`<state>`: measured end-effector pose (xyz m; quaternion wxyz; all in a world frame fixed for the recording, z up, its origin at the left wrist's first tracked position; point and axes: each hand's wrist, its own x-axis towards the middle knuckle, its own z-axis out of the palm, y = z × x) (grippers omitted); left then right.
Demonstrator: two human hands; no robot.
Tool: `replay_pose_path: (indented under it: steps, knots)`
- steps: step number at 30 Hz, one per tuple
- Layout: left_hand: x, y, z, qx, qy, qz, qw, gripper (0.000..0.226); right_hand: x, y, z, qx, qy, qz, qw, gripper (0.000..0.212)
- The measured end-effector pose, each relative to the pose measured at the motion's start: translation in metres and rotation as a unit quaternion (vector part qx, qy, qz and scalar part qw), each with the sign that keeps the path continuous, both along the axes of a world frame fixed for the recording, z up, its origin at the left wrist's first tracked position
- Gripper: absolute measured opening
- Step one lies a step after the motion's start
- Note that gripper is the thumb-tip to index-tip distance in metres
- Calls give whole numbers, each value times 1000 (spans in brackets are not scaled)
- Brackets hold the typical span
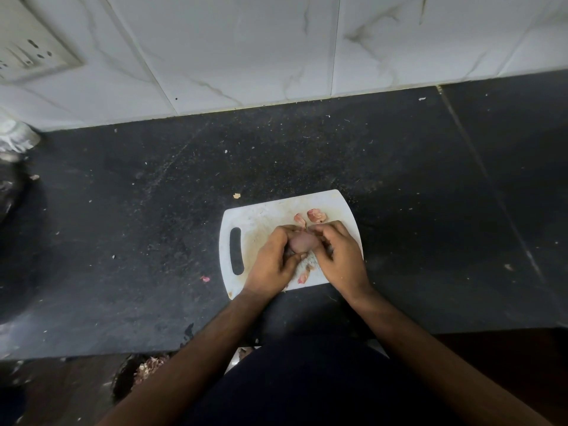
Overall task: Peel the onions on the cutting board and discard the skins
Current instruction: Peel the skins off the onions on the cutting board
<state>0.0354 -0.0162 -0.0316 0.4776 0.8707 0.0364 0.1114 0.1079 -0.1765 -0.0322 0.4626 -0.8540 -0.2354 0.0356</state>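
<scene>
White cutting board (261, 219), pink skins (316, 214), black speckled counter (153, 210).

The left hand (275, 259) and right hand (338, 256) are meeting over a white cutting board (255, 222), which is lying on a dark countertop (153, 210) with its handle slot to the left. The left hand is cupping a small purplish onion (302, 242), fingers curled round it. The right hand is curling against the onion's right side, seemingly pinching near its top, though blur is hiding the contact. Pink skin scraps (316, 215) are lying on the board beyond the hands. A socket plate (30, 50) is sitting on the tiled wall (246, 41), upper left.
</scene>
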Motion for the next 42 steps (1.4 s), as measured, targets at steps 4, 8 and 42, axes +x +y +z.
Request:
replay_pose_path:
  steps: [4,8,42]
  knots:
    - [-2,-1,-2,45,-6,-6,999,28,2,2,-6,1,-6,-5,1000,11]
    - [-2,0,-6,57,-14,7,998,28,2,0,-8,-8,-18,-11,1000,4]
    - [-1,3,-2,6,14,-4,1000,26,12,-5,0,24,59,58,996,23]
